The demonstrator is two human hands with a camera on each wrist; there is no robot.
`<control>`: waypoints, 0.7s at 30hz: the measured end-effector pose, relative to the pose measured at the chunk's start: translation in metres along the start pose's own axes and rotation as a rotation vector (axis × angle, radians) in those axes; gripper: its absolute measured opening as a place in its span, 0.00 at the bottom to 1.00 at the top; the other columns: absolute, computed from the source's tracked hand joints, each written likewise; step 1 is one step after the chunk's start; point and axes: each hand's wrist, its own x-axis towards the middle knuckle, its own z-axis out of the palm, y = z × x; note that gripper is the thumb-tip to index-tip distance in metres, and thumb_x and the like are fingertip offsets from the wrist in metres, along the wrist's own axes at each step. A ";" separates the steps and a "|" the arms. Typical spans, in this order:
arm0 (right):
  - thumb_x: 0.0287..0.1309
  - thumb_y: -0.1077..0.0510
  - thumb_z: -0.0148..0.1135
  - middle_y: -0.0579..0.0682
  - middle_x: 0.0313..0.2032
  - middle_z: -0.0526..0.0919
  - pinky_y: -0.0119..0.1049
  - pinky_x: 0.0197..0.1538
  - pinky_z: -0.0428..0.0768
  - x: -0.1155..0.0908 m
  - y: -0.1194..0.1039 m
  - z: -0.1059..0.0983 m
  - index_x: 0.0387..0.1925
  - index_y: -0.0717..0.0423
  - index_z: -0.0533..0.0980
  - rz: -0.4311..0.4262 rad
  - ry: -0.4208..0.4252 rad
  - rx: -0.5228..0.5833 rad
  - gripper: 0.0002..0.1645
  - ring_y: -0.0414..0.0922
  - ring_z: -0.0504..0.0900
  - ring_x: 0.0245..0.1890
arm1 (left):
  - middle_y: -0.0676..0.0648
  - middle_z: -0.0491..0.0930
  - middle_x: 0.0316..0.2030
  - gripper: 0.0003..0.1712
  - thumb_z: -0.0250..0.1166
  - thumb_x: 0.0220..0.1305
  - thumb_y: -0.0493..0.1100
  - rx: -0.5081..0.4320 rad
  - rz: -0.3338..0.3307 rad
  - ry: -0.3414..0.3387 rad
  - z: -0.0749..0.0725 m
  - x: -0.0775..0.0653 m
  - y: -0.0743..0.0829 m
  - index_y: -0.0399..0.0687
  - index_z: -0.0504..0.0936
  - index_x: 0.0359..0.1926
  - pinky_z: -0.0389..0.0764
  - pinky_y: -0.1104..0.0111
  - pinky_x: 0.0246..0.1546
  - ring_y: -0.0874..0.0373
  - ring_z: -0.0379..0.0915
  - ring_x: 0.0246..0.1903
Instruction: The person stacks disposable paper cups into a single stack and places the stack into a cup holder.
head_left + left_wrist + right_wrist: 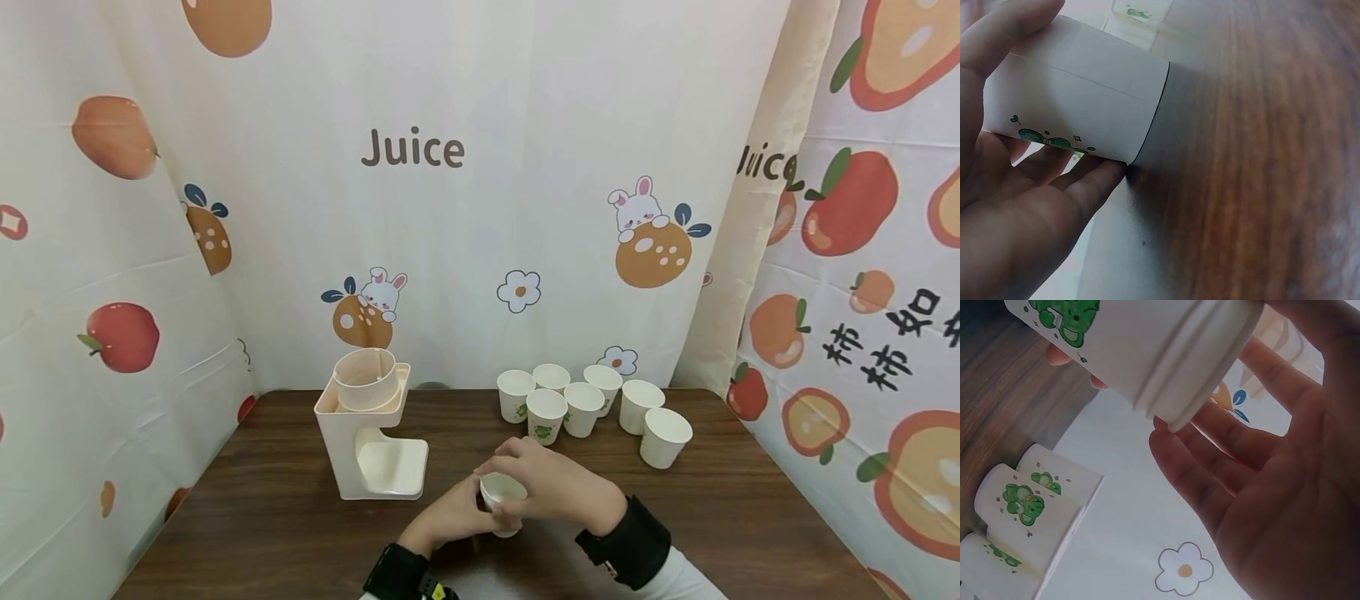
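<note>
Head view: a nested stack of white paper cups (501, 490) sits nearly upright between two bare hands above a dark wood-grain tabletop (262, 521).

The stack's long axis runs rim up, base down at the wood; whether it touches cannot be told. The left hand (453, 512) grips the tapered wall, thumb on one side and fingers on the other, while the right hand (558, 479), nearer the open top, pinches the rims between thumb and fingertips. Close-set rolled rims show in the right wrist view, above smooth, matte paper printed with a green cartoon animal (1069, 319). Beyond the hands, slightly to the right, stand seven more paper cups (583, 408); to the left, a cream dispenser (341, 450) carries a round, wide-mouthed cylinder (366, 387) above a flat, round-cornered foot.
</note>
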 end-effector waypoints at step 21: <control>0.54 0.40 0.62 0.50 0.52 0.73 0.42 0.48 0.77 -0.003 0.006 0.007 0.54 0.39 0.73 0.001 0.001 0.007 0.26 0.44 0.70 0.50 | 0.46 0.76 0.52 0.41 0.69 0.53 0.50 0.028 -0.007 0.006 0.000 -0.003 0.006 0.66 0.59 0.66 0.71 0.58 0.50 0.58 0.71 0.47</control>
